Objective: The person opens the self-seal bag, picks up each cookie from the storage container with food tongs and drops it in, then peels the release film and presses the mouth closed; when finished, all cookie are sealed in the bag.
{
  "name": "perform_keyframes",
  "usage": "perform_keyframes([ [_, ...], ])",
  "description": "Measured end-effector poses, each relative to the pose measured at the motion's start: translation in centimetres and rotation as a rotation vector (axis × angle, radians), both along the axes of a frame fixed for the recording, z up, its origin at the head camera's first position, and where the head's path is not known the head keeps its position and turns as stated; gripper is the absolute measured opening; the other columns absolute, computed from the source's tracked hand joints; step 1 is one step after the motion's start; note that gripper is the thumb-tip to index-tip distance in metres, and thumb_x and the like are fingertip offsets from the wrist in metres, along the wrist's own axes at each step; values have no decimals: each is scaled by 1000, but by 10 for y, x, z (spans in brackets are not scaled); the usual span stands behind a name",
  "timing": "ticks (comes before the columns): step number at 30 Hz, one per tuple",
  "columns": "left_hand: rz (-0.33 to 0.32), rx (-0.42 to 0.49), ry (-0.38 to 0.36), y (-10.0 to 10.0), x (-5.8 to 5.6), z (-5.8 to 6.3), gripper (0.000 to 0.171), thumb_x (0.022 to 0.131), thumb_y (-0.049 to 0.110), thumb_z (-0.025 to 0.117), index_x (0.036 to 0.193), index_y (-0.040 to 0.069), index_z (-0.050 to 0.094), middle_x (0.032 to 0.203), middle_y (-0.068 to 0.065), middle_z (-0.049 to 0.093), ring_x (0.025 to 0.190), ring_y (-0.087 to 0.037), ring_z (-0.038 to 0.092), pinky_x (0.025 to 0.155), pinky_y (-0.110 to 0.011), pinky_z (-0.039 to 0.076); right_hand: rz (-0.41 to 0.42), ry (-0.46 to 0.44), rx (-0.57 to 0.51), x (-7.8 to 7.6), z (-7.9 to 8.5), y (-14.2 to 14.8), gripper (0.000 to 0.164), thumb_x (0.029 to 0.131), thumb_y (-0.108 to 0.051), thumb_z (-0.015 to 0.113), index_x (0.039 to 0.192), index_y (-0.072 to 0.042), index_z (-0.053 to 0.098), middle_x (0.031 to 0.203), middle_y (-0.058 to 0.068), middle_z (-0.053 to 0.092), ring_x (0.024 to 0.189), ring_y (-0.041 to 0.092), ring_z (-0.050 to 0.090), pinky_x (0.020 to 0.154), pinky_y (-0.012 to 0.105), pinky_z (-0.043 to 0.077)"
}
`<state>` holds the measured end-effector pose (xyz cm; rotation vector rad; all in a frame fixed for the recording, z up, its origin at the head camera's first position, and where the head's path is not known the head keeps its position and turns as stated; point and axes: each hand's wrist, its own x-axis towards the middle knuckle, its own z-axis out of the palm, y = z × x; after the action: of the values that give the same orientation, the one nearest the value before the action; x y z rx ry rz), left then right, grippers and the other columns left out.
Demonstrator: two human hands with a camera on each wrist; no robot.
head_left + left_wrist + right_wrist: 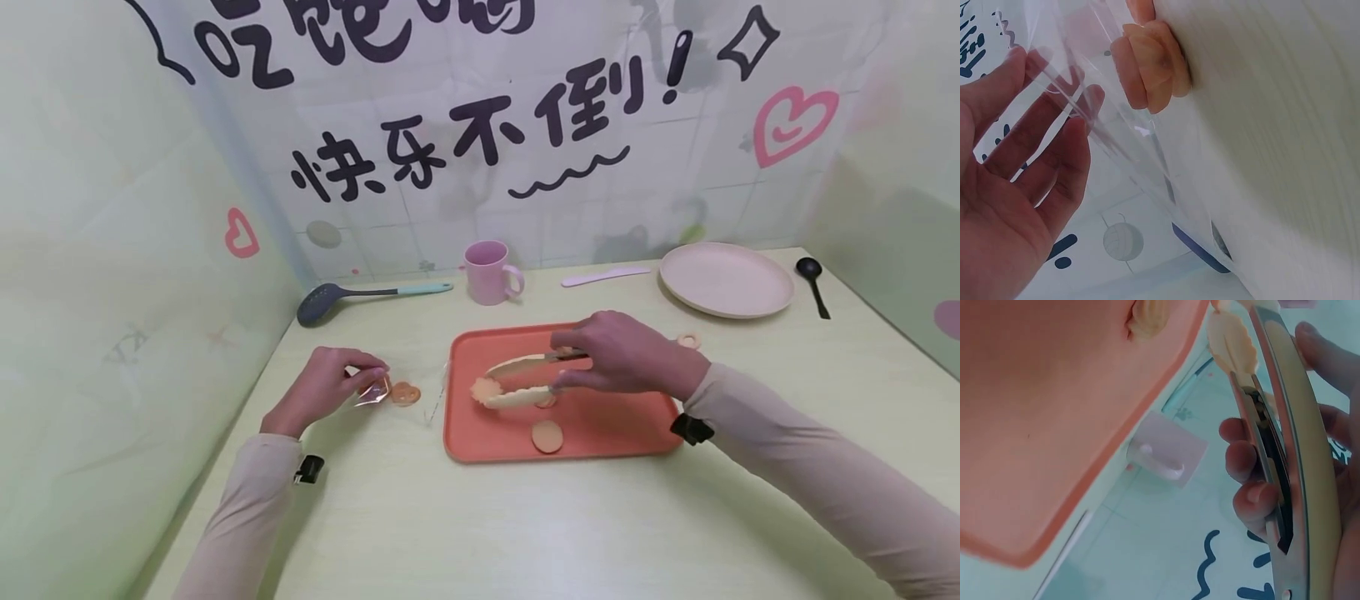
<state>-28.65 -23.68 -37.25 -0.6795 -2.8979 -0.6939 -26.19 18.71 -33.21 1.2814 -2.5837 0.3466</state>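
My left hand [327, 385] pinches the edge of a clear plastic bag [1100, 128] between thumb and fingers, left of the tray. Brown cookies [1150, 65] sit at the bag; whether all are inside it I cannot tell. In the head view a pretzel-shaped cookie [406, 393] shows there. My right hand [626, 354] grips tongs [1294, 425] with cream-coloured tips, over the orange-red tray [615, 425]. The tips stand apart around a flower-shaped cookie [485, 389] at the tray's left side. A round cookie [547, 436] lies near the tray's front edge; another is partly hidden by the tongs.
Along the back stand a slotted spoon [321, 303], a pink mug [487, 273], a lilac knife [604, 277], a pale pink plate [726, 279] and a black spoon [810, 271]. A ring-shaped cookie [688, 341] shows behind my right wrist. Walls enclose the table's back and sides.
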Motion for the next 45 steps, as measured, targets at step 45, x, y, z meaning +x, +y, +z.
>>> perform_keyframes([
  [45, 9, 3, 28, 4, -2, 3, 14, 95, 15, 70, 103, 9, 80, 99, -7, 79, 87, -17, 72, 75, -35, 60, -131, -216, 29, -35, -15, -122, 36, 89, -46, 75, 102, -13, 69, 68, -5, 60, 59, 12, 51, 54, 23, 39],
])
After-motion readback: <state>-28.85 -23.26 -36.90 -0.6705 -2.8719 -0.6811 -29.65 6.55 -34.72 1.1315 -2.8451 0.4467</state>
